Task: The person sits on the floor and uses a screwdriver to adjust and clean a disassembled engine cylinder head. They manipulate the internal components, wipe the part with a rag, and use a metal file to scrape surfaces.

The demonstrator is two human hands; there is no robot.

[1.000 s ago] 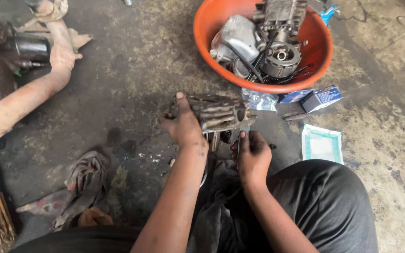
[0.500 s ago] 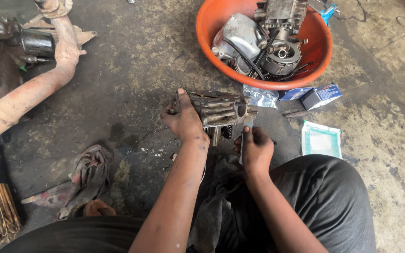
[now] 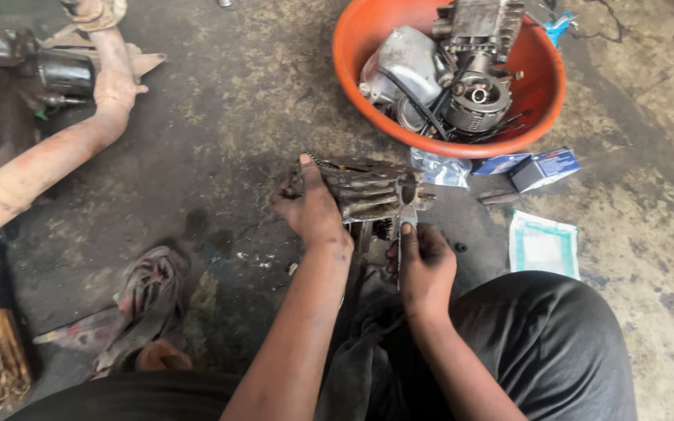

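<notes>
A greasy finned metal engine part (image 3: pixel 368 187) is held just above the stained concrete floor (image 3: pixel 228 101), directly in front of the knees and near the orange basin (image 3: pixel 540 93) of dismantled components. The left hand (image 3: pixel 313 210) is closed around the part's left end, thumb laid over the top. The right hand (image 3: pixel 424 261) is closed on a slim metal tool (image 3: pixel 407 226), whose tip is set against the part's right end. The part is judged heavy, rigid and oil-slick; it is best gripped across the fins, where ridges resist slipping, rather than by smooth faces.
</notes>
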